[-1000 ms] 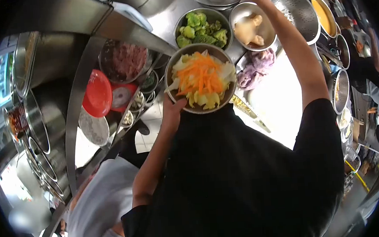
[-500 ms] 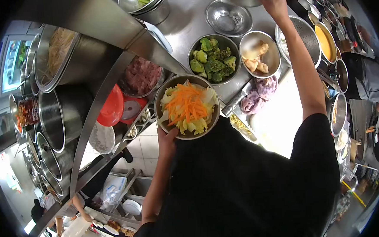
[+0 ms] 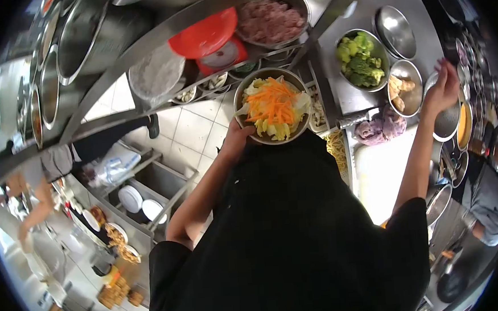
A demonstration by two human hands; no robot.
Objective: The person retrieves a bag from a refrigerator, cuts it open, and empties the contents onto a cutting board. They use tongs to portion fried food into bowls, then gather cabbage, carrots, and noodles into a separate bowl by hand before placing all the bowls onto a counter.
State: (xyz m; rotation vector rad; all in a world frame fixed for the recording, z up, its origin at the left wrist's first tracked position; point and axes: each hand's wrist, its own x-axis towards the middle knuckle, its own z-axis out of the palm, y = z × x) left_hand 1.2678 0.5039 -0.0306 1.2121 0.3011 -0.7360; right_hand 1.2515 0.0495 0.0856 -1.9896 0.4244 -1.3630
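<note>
The left hand [image 3: 236, 143] grips the salad bowl [image 3: 273, 106] at the bowl's seven o'clock edge. The thumb is pressed over the rim, and the fingers are hidden beneath the steel. The bowl is held level in the air, just in front of the person's black shirt [image 3: 299, 232] and above the tiled floor [image 3: 193, 127]. It is heaped with pale cabbage leaves and a band of orange carrot shreds.

The right hand [image 3: 442, 88] is raised at three o'clock from the bowl and well apart from it. Its fingers are spread and hold nothing. It hangs over the rim of a steel vessel [image 3: 450, 121]; I cannot tell whether they touch.

Just at nine o'clock of that hand stands a small bowl of pale pieces [image 3: 404, 81]. A bowl of broccoli [image 3: 360, 61] is at eleven o'clock of the hand, and an empty steel bowl [image 3: 395, 24] lies beyond that.

Between the two hands, a purple lump [image 3: 381, 129] lies at the top edge of a white cutting board [image 3: 384, 173].

At twelve o'clock from the salad bowl a shelf rail [image 3: 156, 33] carries a bowl of minced meat [image 3: 269, 19] and a red lid [image 3: 203, 33].

Down at eight o'clock white plates [image 3: 141, 203] are stacked in a low rack. Another person [image 3: 26, 195] bends at the far left.
</note>
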